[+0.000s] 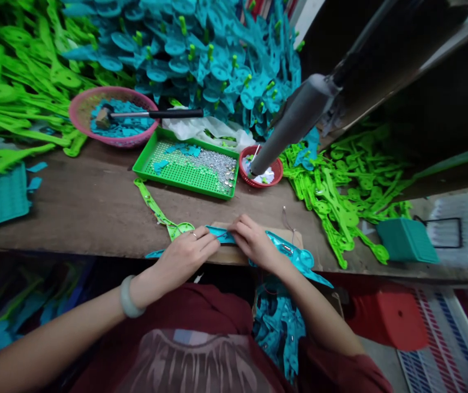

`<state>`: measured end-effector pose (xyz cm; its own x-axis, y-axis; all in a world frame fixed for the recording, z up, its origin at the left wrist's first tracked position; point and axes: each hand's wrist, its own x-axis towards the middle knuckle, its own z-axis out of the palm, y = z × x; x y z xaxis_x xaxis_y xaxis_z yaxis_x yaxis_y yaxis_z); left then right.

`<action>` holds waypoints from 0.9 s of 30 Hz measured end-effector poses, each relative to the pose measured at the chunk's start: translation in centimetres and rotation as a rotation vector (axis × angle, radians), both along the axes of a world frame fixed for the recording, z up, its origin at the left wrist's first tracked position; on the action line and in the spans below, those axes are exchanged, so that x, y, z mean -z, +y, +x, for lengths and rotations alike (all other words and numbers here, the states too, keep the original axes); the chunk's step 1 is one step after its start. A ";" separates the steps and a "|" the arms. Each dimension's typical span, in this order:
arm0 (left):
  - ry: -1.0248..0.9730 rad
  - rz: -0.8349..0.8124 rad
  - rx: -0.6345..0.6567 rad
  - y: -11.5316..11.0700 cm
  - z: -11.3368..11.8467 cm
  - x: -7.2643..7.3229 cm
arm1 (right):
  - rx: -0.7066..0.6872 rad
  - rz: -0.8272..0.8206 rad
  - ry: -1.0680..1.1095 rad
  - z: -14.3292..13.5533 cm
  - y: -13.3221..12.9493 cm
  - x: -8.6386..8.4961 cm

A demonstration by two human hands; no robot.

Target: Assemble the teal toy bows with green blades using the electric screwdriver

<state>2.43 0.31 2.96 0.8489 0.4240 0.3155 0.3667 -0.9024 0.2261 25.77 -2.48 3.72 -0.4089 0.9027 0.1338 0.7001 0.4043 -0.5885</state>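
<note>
A long blue plastic part (287, 248) lies along the table's front edge, with both my hands on its middle. My left hand (189, 254) wears a ring and is closed over the part's left stretch. With fingers bunched together, my right hand (252, 240) pinches at the part's centre; anything small between those fingertips is hidden. A small metal piece shows in the part's right end. Just beyond my left hand lies a green plastic part (156, 210), partly covered by it. Under the blue part is a piece of cardboard (298, 238), with a thin wire (286, 218) near it.
A green tray (177, 187) holds small metal pieces and blue scraps. Left of it, a hammer (136, 114) rests across a pink basket (79, 128). A grey pole (291, 125) stands over a red basket (261, 184). Piles of blue parts (201, 54) and green parts (340, 191) surround the table.
</note>
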 end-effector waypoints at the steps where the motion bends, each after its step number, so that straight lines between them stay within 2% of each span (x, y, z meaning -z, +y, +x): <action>1: 0.004 -0.005 -0.002 0.0 0.0 0.0 | 0.003 -0.008 0.004 0.0 0.0 0.0; 6: 0.041 -0.003 -0.060 -0.2 0.3 -0.2 | 0.011 -0.012 -0.015 -0.2 0.3 0.0; 10: 0.090 0.011 -0.115 -0.1 0.8 -0.6 | 0.014 0.014 -0.116 -0.4 0.4 0.2; 20: 0.109 -0.094 -0.151 0.5 1.3 -1.0 | -0.028 0.121 -0.261 0.0 -0.6 0.5; 23: 0.122 -0.089 -0.197 0.3 1.6 -1.4 | -0.060 0.083 -0.354 0.3 -1.0 -0.4; 27: 0.172 -0.071 -0.237 -0.5 2.4 -1.2 | -0.158 0.016 -0.405 0.0 0.1 -3.8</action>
